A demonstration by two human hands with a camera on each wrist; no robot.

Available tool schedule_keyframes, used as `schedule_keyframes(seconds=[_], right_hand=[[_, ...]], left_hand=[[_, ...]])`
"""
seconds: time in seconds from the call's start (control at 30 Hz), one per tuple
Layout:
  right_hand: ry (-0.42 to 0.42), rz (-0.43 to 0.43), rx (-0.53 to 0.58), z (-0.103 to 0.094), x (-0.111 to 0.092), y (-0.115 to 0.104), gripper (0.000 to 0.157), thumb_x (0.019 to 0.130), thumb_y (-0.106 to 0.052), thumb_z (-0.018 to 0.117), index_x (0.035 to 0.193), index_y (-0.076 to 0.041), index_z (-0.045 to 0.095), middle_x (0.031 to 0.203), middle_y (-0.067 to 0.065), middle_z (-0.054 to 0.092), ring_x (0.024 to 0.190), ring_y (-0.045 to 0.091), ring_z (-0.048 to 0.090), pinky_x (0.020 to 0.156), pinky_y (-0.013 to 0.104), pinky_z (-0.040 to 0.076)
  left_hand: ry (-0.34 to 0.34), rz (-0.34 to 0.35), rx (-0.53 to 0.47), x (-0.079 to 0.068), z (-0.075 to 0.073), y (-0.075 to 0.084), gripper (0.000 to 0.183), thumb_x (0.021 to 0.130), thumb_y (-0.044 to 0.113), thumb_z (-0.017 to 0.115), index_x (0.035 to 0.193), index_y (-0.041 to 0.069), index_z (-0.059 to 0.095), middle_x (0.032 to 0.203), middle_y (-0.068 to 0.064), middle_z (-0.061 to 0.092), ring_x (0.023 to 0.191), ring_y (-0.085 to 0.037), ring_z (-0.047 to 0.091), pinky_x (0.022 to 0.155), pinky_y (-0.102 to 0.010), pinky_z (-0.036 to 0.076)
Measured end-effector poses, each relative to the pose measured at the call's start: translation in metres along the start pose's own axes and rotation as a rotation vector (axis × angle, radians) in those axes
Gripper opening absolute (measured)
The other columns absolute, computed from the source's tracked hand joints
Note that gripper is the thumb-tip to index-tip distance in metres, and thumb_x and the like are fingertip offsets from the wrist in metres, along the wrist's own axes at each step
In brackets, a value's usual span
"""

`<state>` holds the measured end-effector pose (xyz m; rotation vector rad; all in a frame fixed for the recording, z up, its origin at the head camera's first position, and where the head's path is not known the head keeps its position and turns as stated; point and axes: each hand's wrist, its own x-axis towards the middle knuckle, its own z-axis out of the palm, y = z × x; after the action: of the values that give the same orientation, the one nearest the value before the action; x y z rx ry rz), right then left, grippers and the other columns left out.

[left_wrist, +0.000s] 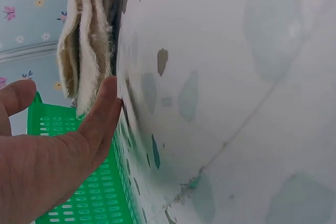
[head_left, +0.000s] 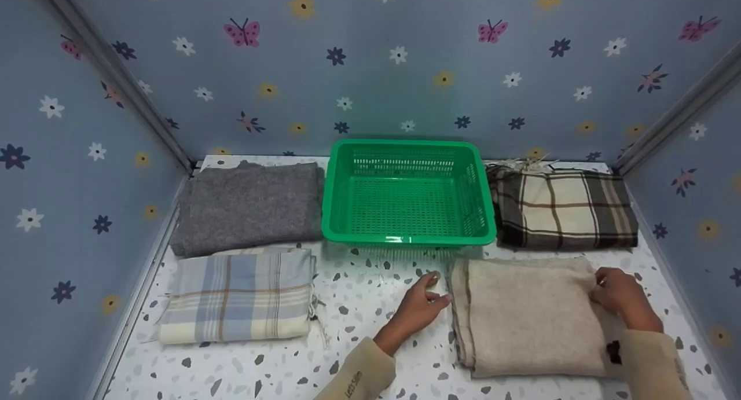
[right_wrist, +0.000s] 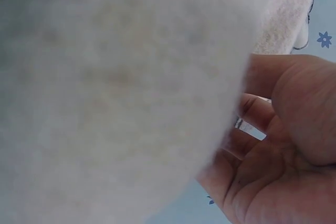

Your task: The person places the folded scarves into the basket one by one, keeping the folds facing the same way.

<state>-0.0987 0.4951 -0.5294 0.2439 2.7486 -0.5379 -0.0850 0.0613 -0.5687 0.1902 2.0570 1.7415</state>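
The beige cloth [head_left: 532, 319] looks folded, perhaps only tidying remains: right hand [head_left: 624, 296] pinching its edge, left hand [head_left: 418, 304] loosely parted, holding nothing.

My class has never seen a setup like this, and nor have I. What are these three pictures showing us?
There is no machine here, just a person's two bare hands. The wide picture comes from a camera worn on the head, looking down; the two close, tilted ones come from a camera on each wrist. On the speckled surface stands a green basket, with folded cloths about it: a grey cloth and a blue plaid cloth to the left, a dark checked cloth and a beige cloth to the right. The right hand pinches the beige cloth's right edge; the left hand is at its left edge, holding nothing.
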Motion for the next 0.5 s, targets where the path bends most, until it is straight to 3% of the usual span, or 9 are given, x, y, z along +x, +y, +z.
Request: schedule_keyframes(seconds=[0.13,0.5], right_hand=[[0.0,0.001,0.004,0.002,-0.001,-0.004,0.019,0.087,-0.005,0.065,0.099,0.01,0.059,0.092,0.03,0.064,0.073,0.035,0.059,0.064,0.046,0.047],[-0.036,0.012,-0.009,0.006,-0.005,-0.017,0.022,0.09,-0.005,0.065,0.103,0.011,0.06,0.101,0.035,0.064,0.077,0.038,0.062,0.068,0.052,0.051]], left_hand=[[0.008,-0.002,-0.012,0.0,0.0,0.0,0.064,0.104,0.018,0.066,0.158,-0.005,0.04,0.154,-0.027,0.051,0.122,-0.035,0.066,0.089,-0.044,0.057],[-0.013,0.0,-0.067,-0.001,-0.003,0.0,0.065,0.103,0.016,0.063,0.159,-0.006,0.038,0.156,-0.029,0.048,0.127,-0.039,0.064,0.099,-0.053,0.054]])
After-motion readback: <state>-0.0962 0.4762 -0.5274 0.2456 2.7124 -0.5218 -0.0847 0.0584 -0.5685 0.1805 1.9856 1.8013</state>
